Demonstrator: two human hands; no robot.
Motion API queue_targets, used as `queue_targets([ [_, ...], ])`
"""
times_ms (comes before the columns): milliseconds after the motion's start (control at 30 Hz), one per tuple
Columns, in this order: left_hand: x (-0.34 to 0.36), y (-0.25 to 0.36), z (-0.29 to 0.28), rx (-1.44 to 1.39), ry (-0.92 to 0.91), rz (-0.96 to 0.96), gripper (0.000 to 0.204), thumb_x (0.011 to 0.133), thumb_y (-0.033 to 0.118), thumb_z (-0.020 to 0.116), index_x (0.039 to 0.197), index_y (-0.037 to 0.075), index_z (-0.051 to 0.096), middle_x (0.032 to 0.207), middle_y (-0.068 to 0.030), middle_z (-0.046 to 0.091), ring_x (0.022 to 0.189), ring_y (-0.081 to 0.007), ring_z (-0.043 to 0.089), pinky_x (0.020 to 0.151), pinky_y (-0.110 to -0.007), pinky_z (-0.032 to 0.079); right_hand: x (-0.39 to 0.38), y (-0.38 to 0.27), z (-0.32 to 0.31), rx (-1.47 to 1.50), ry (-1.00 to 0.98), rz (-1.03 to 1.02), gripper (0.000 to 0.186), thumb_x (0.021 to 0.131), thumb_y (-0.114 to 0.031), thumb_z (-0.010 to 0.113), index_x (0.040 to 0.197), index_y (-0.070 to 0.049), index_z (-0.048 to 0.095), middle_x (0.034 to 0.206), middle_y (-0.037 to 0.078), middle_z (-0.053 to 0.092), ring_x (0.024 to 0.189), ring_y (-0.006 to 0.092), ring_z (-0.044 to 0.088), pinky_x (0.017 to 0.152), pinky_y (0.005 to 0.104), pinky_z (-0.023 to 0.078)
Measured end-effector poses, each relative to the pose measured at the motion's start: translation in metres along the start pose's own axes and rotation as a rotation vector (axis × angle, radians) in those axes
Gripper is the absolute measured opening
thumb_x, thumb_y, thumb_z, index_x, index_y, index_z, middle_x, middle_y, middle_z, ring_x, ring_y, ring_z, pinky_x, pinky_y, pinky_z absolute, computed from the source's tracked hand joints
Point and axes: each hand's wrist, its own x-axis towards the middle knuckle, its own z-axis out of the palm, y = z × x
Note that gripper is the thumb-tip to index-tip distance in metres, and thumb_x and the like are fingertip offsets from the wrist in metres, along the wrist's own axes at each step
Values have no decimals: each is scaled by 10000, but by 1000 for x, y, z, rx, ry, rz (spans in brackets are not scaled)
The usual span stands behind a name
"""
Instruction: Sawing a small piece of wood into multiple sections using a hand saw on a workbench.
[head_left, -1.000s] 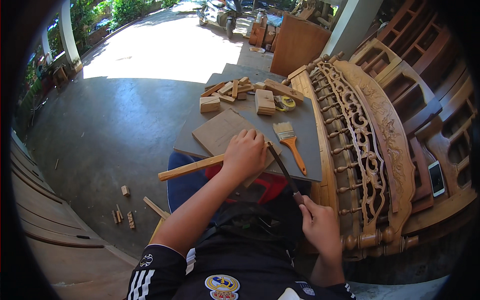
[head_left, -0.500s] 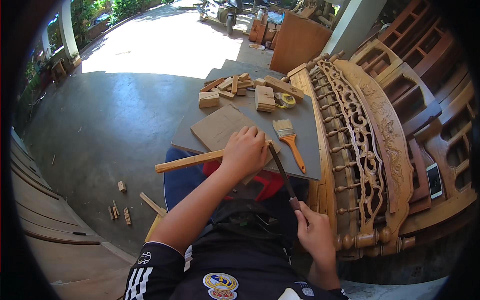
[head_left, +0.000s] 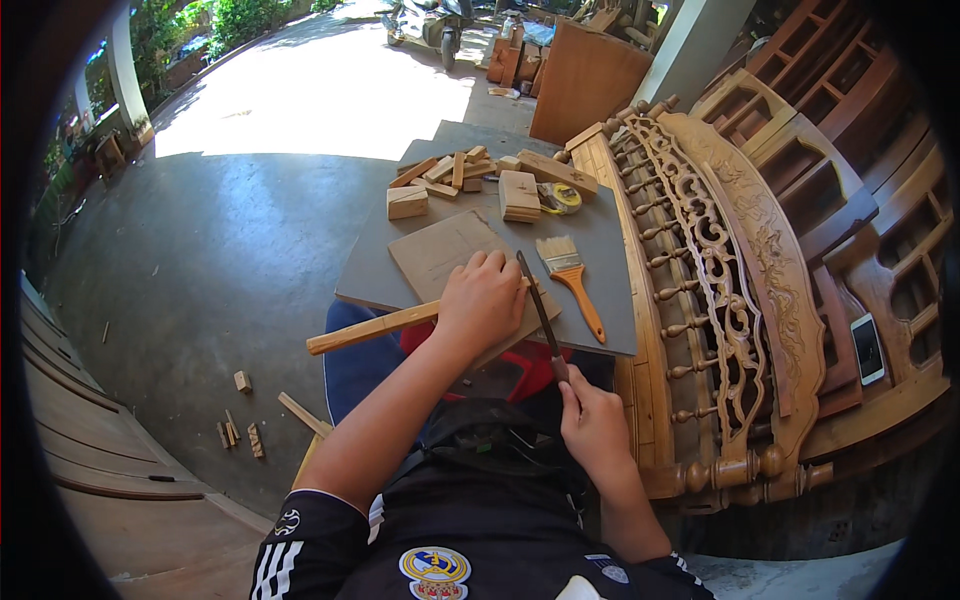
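Note:
My left hand (head_left: 482, 300) grips a long narrow wooden stick (head_left: 370, 332) near its right end, resting over a square brown board (head_left: 430, 245) on the grey work surface (head_left: 370, 278). My right hand (head_left: 590, 420) is closed on the handle of a long dark file (head_left: 545, 325), whose blade lies against the stick's right end, just right of my left fingers. A wide brush (head_left: 571, 281) with an orange handle lies to their right. Farther back are a pile of small wood pieces (head_left: 440, 175), thicker blocks (head_left: 519, 196) and a yellow tape measure (head_left: 565, 199).
A carved wooden bed panel (head_left: 740, 250) runs along the right, beside other frames (head_left: 800, 160) and a phone (head_left: 866, 349). A leaning board (head_left: 588, 85), a pillar (head_left: 690, 50) and a scooter (head_left: 440, 30) stand behind. Scraps (head_left: 243, 381) lie on the floor left, near a wooden panel (head_left: 110, 450).
My right hand has pushed the file forward and slightly left, so more blade shows beyond the stick. My left hand still grips the stick, shifted a little down and left in view.

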Motion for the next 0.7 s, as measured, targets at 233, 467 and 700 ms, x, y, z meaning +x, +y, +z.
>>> queue_targets([
  [233, 1, -2, -2, -20, -20, 51, 157, 901, 206, 684, 917, 51, 669, 961, -130, 629, 1001, -338, 631, 879, -458, 522, 3, -25, -49, -59, -180, 166, 265, 1013, -120, 597, 1240, -7, 671, 800, 267, 686, 796, 461, 693, 700, 525, 541],
  [467, 1, 2, -4, -20, -34, 22, 156, 906, 204, 674, 921, 50, 670, 952, -133, 628, 997, -342, 631, 881, -462, 520, 68, 2, 3, -7, -100, -37, 254, 1022, -146, 582, 1199, 2, 688, 836, 295, 689, 817, 488, 683, 738, 558, 537],
  [700, 2, 2, 2, -14, 3, 7, 165, 924, 209, 659, 921, 44, 673, 950, -137, 630, 994, -347, 630, 881, -461, 519, -15, -25, -56, -40, -157, 149, 234, 1010, -120, 603, 1201, -13, 685, 805, 292, 663, 795, 474, 684, 674, 515, 533],
])
